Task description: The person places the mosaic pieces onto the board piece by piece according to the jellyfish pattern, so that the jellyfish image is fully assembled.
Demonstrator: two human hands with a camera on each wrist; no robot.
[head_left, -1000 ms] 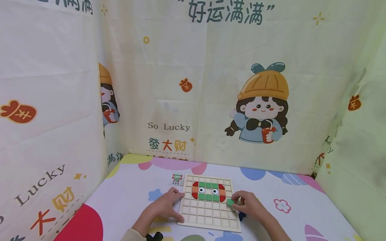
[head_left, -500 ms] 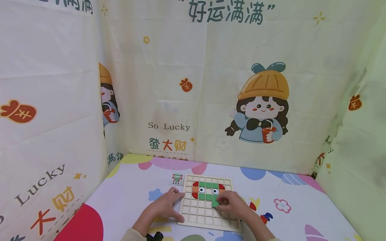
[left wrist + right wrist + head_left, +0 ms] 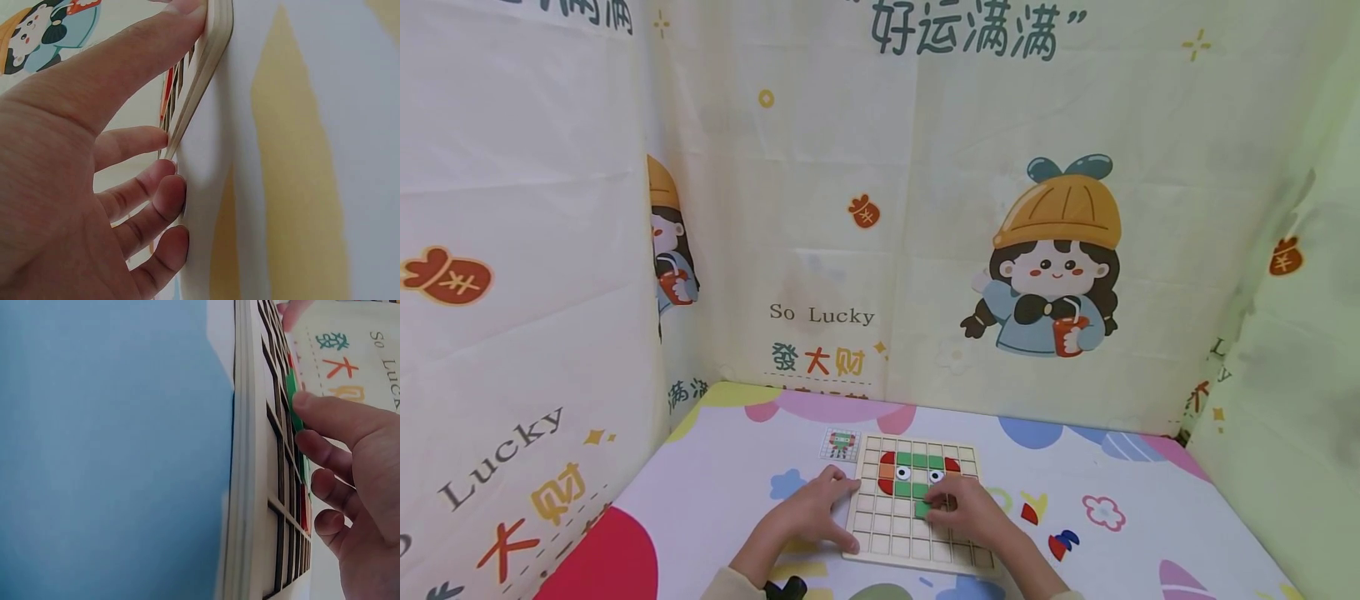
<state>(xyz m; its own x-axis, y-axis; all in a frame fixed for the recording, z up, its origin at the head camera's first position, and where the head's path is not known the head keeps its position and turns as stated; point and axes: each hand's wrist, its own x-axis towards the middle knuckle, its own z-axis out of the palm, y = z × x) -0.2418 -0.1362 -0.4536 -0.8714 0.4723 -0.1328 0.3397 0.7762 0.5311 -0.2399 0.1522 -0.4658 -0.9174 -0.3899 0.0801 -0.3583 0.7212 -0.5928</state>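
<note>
A square wooden grid board (image 3: 880, 527) lies on the table, with red, orange and green tiles and two eye tiles (image 3: 903, 473) set in its upper part. My left hand (image 3: 811, 510) rests along the board's left edge, thumb at the near corner and fingers spread up the side. In the left wrist view the thumb (image 3: 144, 59) lies against the wooden rim. My right hand (image 3: 966, 507) pinches a green square tile (image 3: 921, 510) over the grid, just below the green row. From the right wrist view, thumb and index finger are at the green tile (image 3: 292, 394).
A small printed pattern card (image 3: 839, 445) lies off the board's upper left corner. Right of the board are loose pieces: a red one (image 3: 1029, 513), a yellow one (image 3: 1037, 502) and a red-and-blue group (image 3: 1063, 543). Printed cloth walls (image 3: 820, 250) enclose the table.
My right hand has carried the green tile leftward from the board's right edge to below the green row, uncovering the loose pieces on the right. My left hand has stayed put.
</note>
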